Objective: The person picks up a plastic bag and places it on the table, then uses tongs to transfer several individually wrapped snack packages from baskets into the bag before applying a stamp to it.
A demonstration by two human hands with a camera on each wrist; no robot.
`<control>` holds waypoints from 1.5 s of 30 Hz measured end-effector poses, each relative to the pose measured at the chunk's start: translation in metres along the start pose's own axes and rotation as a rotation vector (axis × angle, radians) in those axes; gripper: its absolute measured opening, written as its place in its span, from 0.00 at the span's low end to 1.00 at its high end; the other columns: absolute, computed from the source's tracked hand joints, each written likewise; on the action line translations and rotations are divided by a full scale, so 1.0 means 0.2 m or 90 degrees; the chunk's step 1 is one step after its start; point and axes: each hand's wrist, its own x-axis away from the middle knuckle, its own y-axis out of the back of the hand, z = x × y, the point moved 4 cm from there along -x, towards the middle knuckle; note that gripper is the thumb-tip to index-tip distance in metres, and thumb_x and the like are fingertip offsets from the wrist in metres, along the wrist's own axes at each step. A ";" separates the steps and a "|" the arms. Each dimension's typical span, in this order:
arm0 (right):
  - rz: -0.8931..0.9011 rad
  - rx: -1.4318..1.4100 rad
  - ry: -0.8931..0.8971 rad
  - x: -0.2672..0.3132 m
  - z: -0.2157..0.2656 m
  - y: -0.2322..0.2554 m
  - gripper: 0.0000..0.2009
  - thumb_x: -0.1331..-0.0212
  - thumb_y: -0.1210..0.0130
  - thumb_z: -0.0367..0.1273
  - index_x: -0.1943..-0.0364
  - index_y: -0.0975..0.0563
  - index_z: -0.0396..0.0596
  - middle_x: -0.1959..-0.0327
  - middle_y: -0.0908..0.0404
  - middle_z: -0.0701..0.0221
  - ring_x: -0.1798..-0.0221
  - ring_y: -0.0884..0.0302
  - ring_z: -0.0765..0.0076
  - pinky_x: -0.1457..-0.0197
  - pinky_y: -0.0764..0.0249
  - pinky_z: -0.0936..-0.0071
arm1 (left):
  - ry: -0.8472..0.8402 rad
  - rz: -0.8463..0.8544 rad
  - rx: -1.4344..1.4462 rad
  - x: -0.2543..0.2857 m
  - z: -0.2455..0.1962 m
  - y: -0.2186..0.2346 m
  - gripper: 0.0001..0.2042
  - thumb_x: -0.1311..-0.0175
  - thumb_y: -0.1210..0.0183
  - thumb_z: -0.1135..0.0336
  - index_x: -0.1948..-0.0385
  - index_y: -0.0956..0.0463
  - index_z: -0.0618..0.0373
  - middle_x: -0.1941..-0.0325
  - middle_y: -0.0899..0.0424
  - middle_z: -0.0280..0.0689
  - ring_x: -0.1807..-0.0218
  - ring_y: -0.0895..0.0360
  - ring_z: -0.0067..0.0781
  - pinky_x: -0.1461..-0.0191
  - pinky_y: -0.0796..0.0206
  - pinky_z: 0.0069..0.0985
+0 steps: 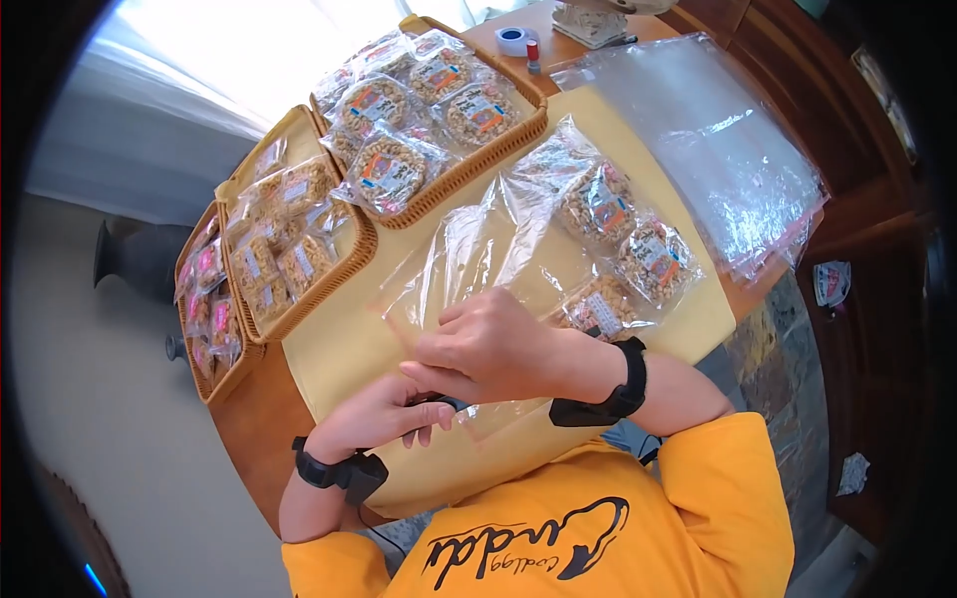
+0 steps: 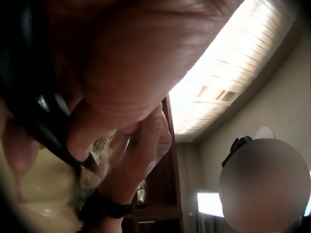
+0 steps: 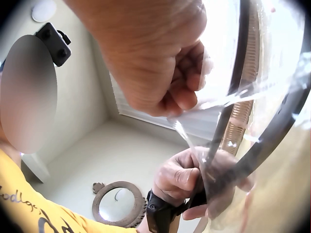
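Note:
A large clear bag (image 1: 478, 249) lies across yellow paper, with several wrapped snack packs (image 1: 653, 257) in its far right part. My right hand (image 1: 488, 344) pinches the bag's near edge; in the right wrist view the right hand (image 3: 155, 58) has its fingers curled on the film. Just below and left of it, my left hand (image 1: 384, 414) grips a black tool with a narrow tip (image 2: 73, 155), mostly hidden by the hand. The left hand (image 3: 180, 177) also shows behind the film in the right wrist view.
Wicker trays of wrapped snacks stand at the back (image 1: 543, 120), left of centre (image 1: 364, 244) and far left (image 1: 249, 359). Flat clear bags (image 1: 728, 149) lie at the right. A tape roll (image 1: 511, 40) and a red-capped item (image 1: 533, 55) stand behind them.

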 end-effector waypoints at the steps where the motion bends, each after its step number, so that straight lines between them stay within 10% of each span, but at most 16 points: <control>1: -0.002 0.003 -0.002 0.00 0.00 0.00 0.12 0.44 0.39 0.34 0.82 0.27 0.51 0.91 0.33 0.70 0.87 0.30 0.64 0.84 0.36 0.67 | -0.034 0.011 0.001 -0.03 -0.02 -0.01 0.11 0.32 0.41 0.63 0.58 0.21 0.61 0.68 0.19 0.29 0.73 0.24 0.16 0.71 0.33 0.16; 8: 0.027 0.012 0.011 -0.01 0.00 0.01 0.14 0.45 0.39 0.34 0.84 0.29 0.51 0.90 0.32 0.70 0.87 0.32 0.65 0.84 0.37 0.68 | -0.102 -0.012 0.053 -0.05 -0.01 -0.01 0.10 0.33 0.41 0.64 0.59 0.20 0.61 0.71 0.19 0.29 0.76 0.27 0.15 0.72 0.34 0.16; 23: 0.119 0.008 -0.081 -0.05 0.00 0.01 0.18 0.47 0.37 0.32 0.89 0.33 0.49 0.92 0.39 0.69 0.88 0.36 0.64 0.85 0.42 0.67 | -0.008 -0.327 0.328 0.81 0.67 0.20 0.14 0.39 0.38 0.65 0.57 0.20 0.66 0.72 0.17 0.36 0.78 0.25 0.20 0.73 0.33 0.16; 34: 0.126 0.000 -0.091 -0.05 0.00 0.00 0.18 0.48 0.37 0.29 0.89 0.33 0.48 0.92 0.39 0.67 0.88 0.35 0.63 0.84 0.41 0.67 | -0.181 -0.540 0.231 0.73 0.40 0.70 0.11 0.30 0.46 0.63 0.57 0.24 0.62 0.72 0.18 0.33 0.80 0.25 0.17 0.78 0.33 0.13; 45: 0.106 0.021 -0.073 -0.04 0.01 0.02 0.19 0.48 0.36 0.29 0.90 0.35 0.49 0.92 0.39 0.69 0.88 0.37 0.64 0.85 0.41 0.67 | -0.164 -0.702 0.222 0.89 0.45 0.52 0.12 0.29 0.48 0.65 0.52 0.25 0.62 0.72 0.19 0.33 0.80 0.26 0.15 0.78 0.34 0.12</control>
